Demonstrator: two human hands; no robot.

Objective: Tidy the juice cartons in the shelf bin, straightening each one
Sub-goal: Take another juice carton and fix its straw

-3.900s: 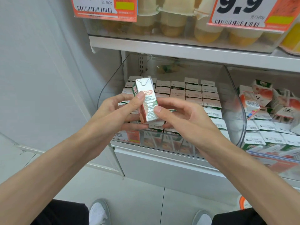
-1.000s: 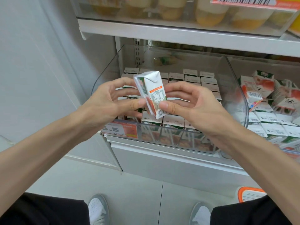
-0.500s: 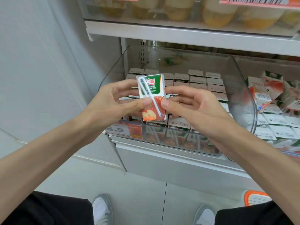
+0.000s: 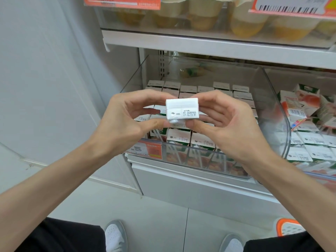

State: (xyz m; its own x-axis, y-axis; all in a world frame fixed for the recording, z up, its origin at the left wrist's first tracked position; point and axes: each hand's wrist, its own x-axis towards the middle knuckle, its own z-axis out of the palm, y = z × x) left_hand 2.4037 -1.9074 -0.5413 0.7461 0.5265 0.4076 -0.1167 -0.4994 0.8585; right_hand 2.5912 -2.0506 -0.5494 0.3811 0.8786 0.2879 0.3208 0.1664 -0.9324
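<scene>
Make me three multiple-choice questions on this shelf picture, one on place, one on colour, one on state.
1. Where is the held carton?
A in front of the clear bin
B on the floor
C on the top shelf

2. What colour is the carton face toward the camera?
A white
B blue
C black

3. How is the carton held?
A left hand only
B both hands, right hand too
C lying loose

Answers:
1 A, it is lifted before the bin.
2 A, white with a printed date.
3 B, fingers of both pinch it.

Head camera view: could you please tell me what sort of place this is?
Most likely a shop's shelving aisle: orange price tags on the shelf edge, a clear bin of juice cartons, and packaged cups above.
</scene>
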